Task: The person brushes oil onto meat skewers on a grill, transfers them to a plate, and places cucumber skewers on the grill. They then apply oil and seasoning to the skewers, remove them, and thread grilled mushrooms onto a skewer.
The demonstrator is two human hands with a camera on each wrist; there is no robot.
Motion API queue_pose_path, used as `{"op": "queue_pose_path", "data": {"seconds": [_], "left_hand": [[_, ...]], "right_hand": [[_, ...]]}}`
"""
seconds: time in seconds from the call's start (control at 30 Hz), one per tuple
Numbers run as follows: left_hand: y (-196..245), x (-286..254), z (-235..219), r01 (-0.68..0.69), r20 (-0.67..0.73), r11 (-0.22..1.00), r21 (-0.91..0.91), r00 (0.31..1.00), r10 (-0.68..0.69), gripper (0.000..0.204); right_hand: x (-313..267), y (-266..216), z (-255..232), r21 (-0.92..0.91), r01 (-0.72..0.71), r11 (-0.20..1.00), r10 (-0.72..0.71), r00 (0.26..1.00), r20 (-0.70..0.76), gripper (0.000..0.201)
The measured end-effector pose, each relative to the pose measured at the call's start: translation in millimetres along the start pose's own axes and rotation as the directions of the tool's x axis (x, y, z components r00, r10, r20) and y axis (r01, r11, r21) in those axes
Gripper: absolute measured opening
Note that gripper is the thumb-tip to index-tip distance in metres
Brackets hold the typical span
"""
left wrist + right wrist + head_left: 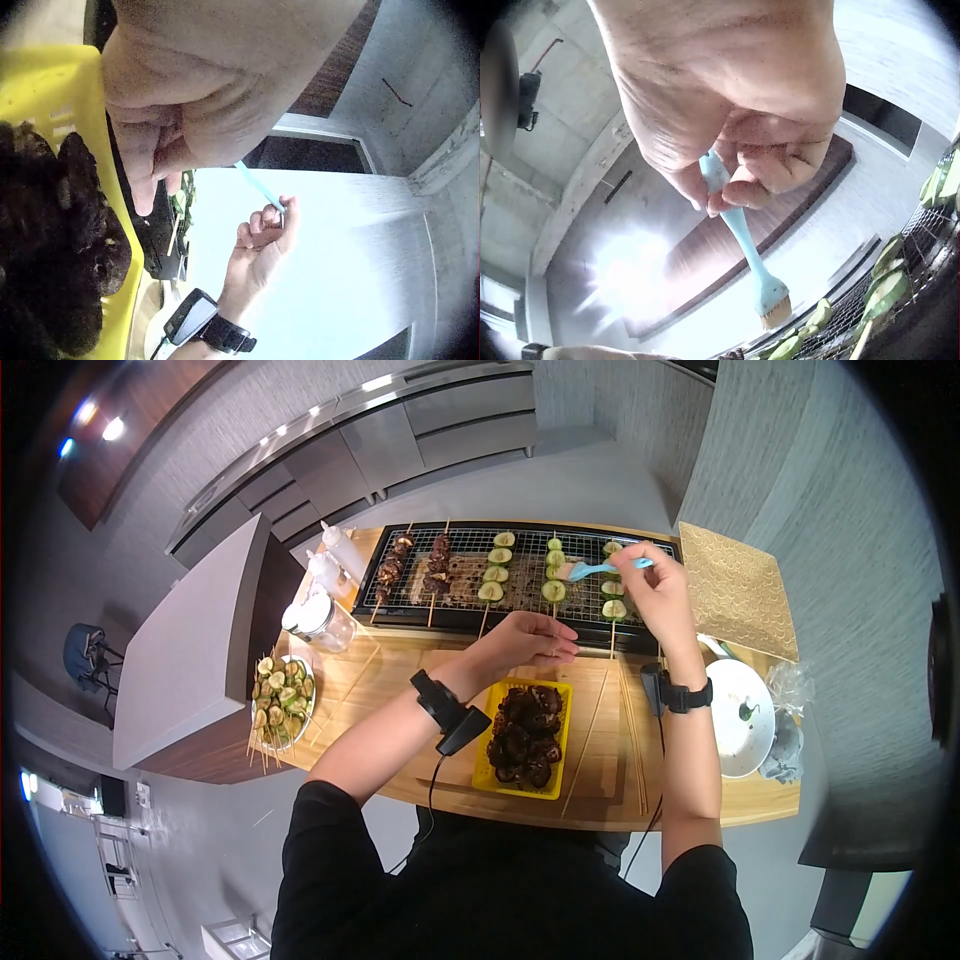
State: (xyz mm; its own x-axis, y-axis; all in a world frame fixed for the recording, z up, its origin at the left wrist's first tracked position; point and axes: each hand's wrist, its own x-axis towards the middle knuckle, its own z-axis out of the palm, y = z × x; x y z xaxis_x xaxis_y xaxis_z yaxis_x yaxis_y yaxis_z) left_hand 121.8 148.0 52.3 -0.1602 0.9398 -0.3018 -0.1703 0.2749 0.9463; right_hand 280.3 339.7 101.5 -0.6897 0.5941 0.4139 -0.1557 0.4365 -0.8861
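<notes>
My right hand (pixel 652 595) pinches the handle of a light-blue basting brush (pixel 596 569). The brush head overlaps the middle skewer of sliced cucumber (pixel 554 591) on the wire grill (pixel 525 555) in the head view. From the right wrist, its tan bristles (pixel 777 313) point down toward the grill, and fingertips and thumb meet on the handle. My left hand (pixel 522 644) holds nothing; it hovers at the grill's front edge with fingers relaxed, just beyond a yellow basket (pixel 566 735) of dark brown mushroom-like chunks (pixel 525 730). More cucumber skewers (pixel 496 572) lie either side of the brushed one.
Two dark meat-like skewers (pixel 437 572) lie on the grill's left. Left of it stand squeeze bottles (pixel 340 550) and a glass jar (pixel 325 622); nearer is a plate of skewered slices (pixel 285 695). At right are bare sticks (pixel 632 735), a white pan (pixel 735 745) and a gold board (pixel 735 585).
</notes>
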Motion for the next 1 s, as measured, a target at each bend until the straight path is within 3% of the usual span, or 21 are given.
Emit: {"op": "queue_pose_path", "data": {"seconds": [0.17, 0.27, 0.37, 0.57, 0.67, 0.77, 0.87, 1.0], "left_hand": [[2, -2, 0, 0.016, 0.000, 1.000, -0.010, 1.000, -0.016, 0.029], [2, -2, 0, 0.018, 0.005, 0.999, -0.030, 1.000, -0.018, 0.029], [5, -4, 2, 0.030, -0.001, 0.999, -0.038, 1.000, -0.030, 0.030], [4, -4, 1, 0.039, 0.004, 0.997, -0.062, 0.999, -0.039, 0.029], [4, -2, 1, 0.046, 0.001, 0.997, -0.067, 0.999, -0.046, 0.029], [3, -3, 1, 0.049, -0.001, 0.996, -0.074, 0.999, -0.049, 0.028], [7, -7, 4, 0.056, -0.012, 0.996, -0.065, 0.998, -0.057, 0.026], [9, -8, 7, 0.057, -0.028, 0.996, -0.074, 0.998, -0.059, 0.024]], "right_hand": [[-3, 1, 5, -0.087, 0.051, 0.995, -0.034, 0.983, 0.182, 0.005], [-5, -11, 10, -0.099, 0.055, 0.994, -0.044, 0.993, 0.110, 0.005], [-5, -10, 8, -0.196, 0.086, 0.977, -0.054, 0.985, 0.165, 0.006], [-6, -15, 7, -0.138, 0.028, 0.990, -0.009, 0.990, 0.139, 0.007], [-5, -9, 8, -0.174, 0.074, 0.982, -0.049, 0.988, 0.147, 0.008], [-7, -21, 12, -0.108, 0.023, 0.994, -0.017, 0.998, 0.053, 0.009], [-5, -10, 11, -0.197, 0.078, 0.977, -0.052, 0.989, 0.137, 0.010], [-5, -11, 16, -0.173, 0.048, 0.984, -0.040, 0.998, 0.048, 0.011]]}}
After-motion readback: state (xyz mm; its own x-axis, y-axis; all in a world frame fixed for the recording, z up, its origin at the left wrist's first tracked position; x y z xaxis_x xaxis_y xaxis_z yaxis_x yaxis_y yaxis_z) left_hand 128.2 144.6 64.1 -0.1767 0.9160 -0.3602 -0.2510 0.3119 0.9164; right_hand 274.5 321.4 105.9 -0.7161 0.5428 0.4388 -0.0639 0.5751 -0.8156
